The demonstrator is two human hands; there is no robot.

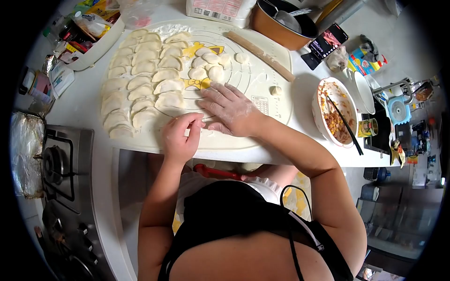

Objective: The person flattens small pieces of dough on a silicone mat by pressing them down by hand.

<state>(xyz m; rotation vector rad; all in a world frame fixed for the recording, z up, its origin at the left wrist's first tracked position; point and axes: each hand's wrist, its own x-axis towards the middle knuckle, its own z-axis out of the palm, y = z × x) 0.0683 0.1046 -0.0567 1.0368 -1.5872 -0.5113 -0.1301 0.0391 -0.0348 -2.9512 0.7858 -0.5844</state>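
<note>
My right hand (230, 110) lies flat, palm down, on the pale silicone mat (262, 51), its fingers stretched out and dusted with flour. Whatever may be under that palm is hidden. Close to the mat's near edge, my left hand (182, 136) is closed, thumb against curled fingers; I cannot make out anything inside it. Folded dumplings (171, 99) stand in rows on the left half of the mat. Just beyond my right fingertips sit several flattened dough pieces (198, 74). A small dough lump (276, 90) rests to the right.
A wooden rolling pin (262, 57) lies across the mat's far right. Right of the mat stands a bowl of filling (335, 112) with black chopsticks (344, 122). Behind are an orange pot (281, 25) and a propped phone (329, 41). A gas stove (70, 187) borders the left.
</note>
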